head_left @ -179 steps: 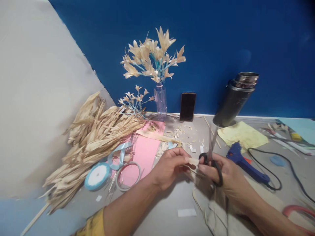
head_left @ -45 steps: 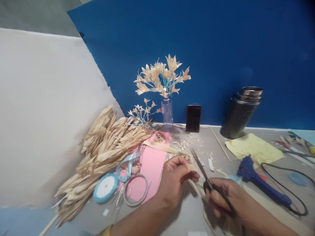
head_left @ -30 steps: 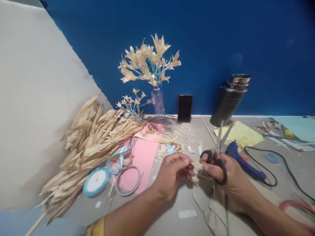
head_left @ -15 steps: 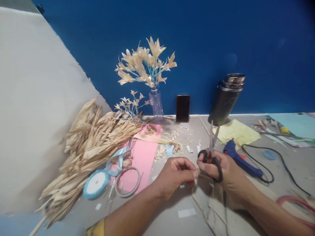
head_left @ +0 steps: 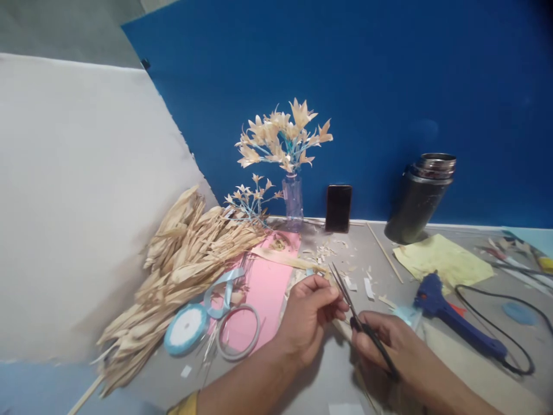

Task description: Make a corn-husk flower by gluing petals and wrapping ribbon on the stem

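Observation:
My right hand grips a pair of black-handled scissors, its blades slanting up and left. The blades look nearly together and pass close beside the fingertips of my left hand. Thumb and fingers of the left hand are pinched; whatever lies between them is too small to make out. Below the two hands, thin pale strands hang, partly hidden and blurred. Just beyond the left hand, a flat strip of dried corn husk lies across pink paper.
At left lie a heap of dried corn husks, a blue ribbon spool and a tape ring. Husk flowers stand in a clear bottle, near a phone and dark flask. A blue glue gun with cord lies right.
The scissors have swung from upright with spread blades to tilted left with blades nearly together. My left hand has turned, showing more of its curled fingers. The whole view has shifted.

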{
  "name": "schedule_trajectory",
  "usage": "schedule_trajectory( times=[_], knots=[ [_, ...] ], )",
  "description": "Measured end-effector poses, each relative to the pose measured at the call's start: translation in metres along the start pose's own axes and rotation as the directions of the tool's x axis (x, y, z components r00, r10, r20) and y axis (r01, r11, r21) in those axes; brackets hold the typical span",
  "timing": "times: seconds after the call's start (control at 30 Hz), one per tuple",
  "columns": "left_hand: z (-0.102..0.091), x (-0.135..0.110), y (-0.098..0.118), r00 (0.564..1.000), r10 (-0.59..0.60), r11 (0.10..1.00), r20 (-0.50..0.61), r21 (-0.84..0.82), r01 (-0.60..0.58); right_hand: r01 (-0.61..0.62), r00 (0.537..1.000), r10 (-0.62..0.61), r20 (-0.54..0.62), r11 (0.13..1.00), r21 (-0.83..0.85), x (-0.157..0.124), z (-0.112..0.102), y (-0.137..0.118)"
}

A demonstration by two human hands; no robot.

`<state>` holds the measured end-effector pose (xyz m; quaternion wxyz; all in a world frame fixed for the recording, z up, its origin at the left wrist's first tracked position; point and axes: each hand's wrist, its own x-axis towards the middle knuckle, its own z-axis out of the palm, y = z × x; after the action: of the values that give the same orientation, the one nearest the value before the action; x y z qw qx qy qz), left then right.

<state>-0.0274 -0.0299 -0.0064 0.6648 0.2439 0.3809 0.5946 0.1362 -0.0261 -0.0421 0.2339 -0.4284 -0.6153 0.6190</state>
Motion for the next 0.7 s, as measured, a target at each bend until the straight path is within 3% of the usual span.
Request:
schedule_trajectory(
  times=[0.2, 0.4, 0.7],
  knots=[
    [-0.002, 0.001, -0.001, 1.000, 0.005, 1.000, -0.008, 0.013, -0.004, -0.044, 0.999, 0.044, -0.008, 0.998, -0.042, -0.001, 0.002, -0.003],
    [-0.003, 0.002, -0.002, 1.000, -0.012, 1.000, -0.014, 0.001, 0.012, -0.094, 0.995, 0.092, 0.039, 0.995, 0.042, -0.001, 0.005, -0.009],
    [-0.002, 0.001, -0.002, 1.000, -0.011, 1.000, -0.015, -0.001, 0.011, -0.080, 0.995, 0.078, 0.056, 0.996, 0.041, -0.002, 0.005, -0.011]
  ],
)
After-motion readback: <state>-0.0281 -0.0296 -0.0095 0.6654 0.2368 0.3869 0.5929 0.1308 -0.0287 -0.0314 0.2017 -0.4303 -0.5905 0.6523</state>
